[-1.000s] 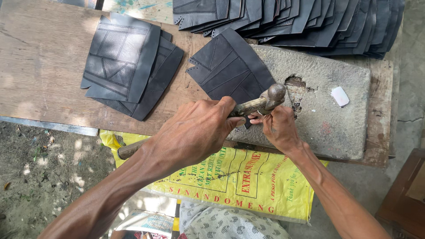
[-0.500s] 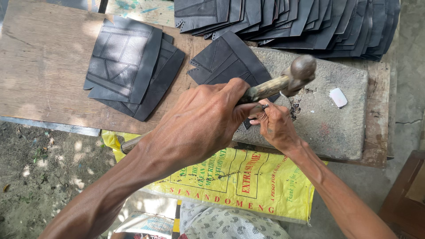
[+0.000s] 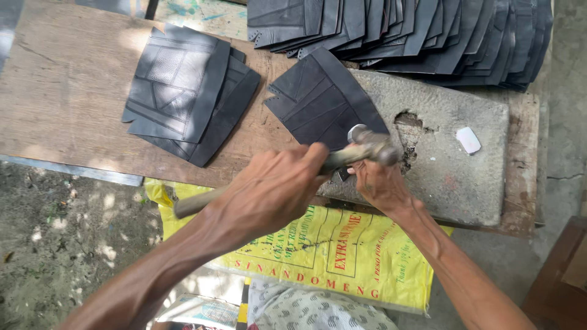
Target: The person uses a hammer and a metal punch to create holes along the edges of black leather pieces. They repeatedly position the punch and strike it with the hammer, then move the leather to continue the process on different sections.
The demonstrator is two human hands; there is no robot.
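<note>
Head cam: left hand [image 3: 275, 192] is wrapped tight around a hammer [image 3: 342, 156] handle, its metal head right over the near edge of a dark cut sheet [image 3: 321, 101] on the concrete slab [image 3: 465, 183]. Right hand [image 3: 382, 186] sits under the hammerhead pinning that sheet; can't tell whether its fingers are closed. Another stack of dark sheets [image 3: 183, 91] lies on the wooden board [image 3: 61, 98].

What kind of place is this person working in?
Probably an outdoor, makeshift workshop. A worn wooden board and a chipped concrete slab serve as a bench above bare ground, stacks of cut black rubber pieces wait nearby, and the left hand swings a hammer.
</note>
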